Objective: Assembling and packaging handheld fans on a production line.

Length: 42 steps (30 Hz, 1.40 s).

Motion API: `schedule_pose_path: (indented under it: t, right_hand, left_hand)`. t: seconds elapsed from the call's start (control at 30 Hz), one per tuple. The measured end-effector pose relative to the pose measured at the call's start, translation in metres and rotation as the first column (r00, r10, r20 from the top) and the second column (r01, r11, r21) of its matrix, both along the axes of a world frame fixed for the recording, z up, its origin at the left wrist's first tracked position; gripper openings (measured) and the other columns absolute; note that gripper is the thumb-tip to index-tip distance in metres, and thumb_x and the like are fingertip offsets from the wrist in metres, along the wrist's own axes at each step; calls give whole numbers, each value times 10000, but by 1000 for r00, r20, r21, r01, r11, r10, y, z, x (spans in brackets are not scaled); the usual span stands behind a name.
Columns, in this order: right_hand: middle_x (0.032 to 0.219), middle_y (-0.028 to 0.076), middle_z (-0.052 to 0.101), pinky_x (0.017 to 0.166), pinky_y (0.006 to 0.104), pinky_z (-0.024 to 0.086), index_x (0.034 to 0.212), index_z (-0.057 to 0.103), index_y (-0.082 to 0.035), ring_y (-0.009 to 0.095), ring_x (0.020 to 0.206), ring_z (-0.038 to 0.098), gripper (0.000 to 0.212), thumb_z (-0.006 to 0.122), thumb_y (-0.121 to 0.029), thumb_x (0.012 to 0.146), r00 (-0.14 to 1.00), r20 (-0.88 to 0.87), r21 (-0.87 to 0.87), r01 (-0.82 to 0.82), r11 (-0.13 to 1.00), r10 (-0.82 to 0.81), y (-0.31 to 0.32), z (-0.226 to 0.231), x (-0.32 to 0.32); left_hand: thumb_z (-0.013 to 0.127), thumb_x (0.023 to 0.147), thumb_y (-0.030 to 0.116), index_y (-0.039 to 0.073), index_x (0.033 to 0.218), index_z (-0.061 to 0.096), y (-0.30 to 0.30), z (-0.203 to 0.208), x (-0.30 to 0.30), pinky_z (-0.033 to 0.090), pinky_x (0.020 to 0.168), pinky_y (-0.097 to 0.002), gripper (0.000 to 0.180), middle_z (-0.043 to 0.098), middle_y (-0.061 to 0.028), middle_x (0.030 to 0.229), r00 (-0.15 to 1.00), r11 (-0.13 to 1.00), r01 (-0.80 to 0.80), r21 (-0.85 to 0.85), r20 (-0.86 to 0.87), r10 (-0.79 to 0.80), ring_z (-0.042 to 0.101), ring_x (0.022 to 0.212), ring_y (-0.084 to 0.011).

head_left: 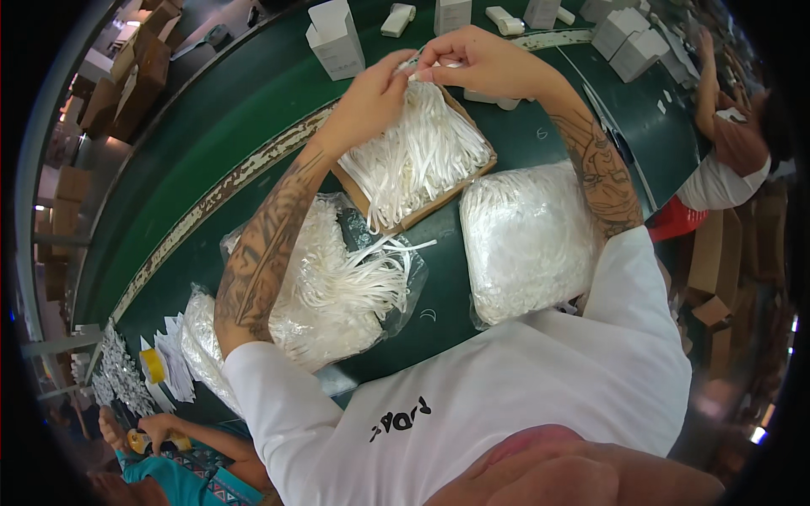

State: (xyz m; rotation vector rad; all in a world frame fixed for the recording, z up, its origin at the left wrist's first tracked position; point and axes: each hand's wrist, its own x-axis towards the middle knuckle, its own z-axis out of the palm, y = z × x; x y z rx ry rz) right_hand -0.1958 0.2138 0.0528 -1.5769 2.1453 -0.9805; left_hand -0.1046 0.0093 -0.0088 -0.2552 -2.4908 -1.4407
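Observation:
Both my hands meet over the far end of a shallow cardboard box (483, 174) filled with long white straps (422, 148). My left hand (377, 94) is closed, its thumb and fingers pinched together. Facing it, my right hand (479, 61) pinches too, fingertips almost touching the left's. A small white piece (413, 77) shows between the fingertips; its exact kind is mostly hidden. Nearer to me on the left, an opened clear plastic bag holds more white straps (363, 282), their ends fanned out. A full clear bag of white goods (531, 240) lies to the right.
White small cartons (336, 42) stand along the far side of the green bench (447, 253). A worn metal rail (215, 181) runs beside the green conveyor belt (160, 181). Co-workers sit at the lower left (190, 468) and far right (732, 160). Brown cardboard boxes (139, 80) are stacked beyond.

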Motion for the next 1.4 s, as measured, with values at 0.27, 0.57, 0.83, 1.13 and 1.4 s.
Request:
schedule_pose_path:
  t: [0.27,0.57,0.83,1.13,1.4]
  right_hand:
    - [778,-40,602,605,190,443,997,635,-26,29,675,537,113,612,-136,997,850,480,-258,375,891,-218,46,25,-17]
    - [778,145,692,669,385,525,912,713,-4,261,711,663,226,683,-227,884,794,-332,-280,432,858,-508,11,30,-107]
    - [996,164,718,822,445,546,944,747,-81,342,973,682,173,696,-183,814,646,-682,70,525,848,-343,-60,45,-117]
    - [991,228,662,848,445,516,1007,680,-5,395,985,632,247,665,-46,763,679,-694,-274,58,960,-239,-83,45,-154]
    - [996,230,657,873,440,511,1020,663,10,398,964,632,258,682,-196,865,742,-561,-510,38,859,-366,-59,50,-129]
  left_hand:
    - [475,1063,263,24,1067,623,-35,44,31,412,658,-214,281,464,35,718,987,974,36,226,143,-70,448,675,-43]
    - [511,1050,218,42,1250,533,-106,102,16,459,758,-227,268,543,12,778,998,998,49,-39,-43,-51,548,722,-75]
    - [619,956,174,58,1124,554,-161,108,-36,489,620,-323,215,621,-45,719,991,811,39,-583,129,46,611,628,-122]
    - [746,839,138,40,1091,585,-156,125,-66,524,712,-351,315,684,-107,813,969,547,68,-834,185,161,675,793,-215]
    - [773,800,127,43,897,678,-161,138,-65,501,761,-334,160,665,-65,818,878,651,231,-724,443,182,620,805,-181]
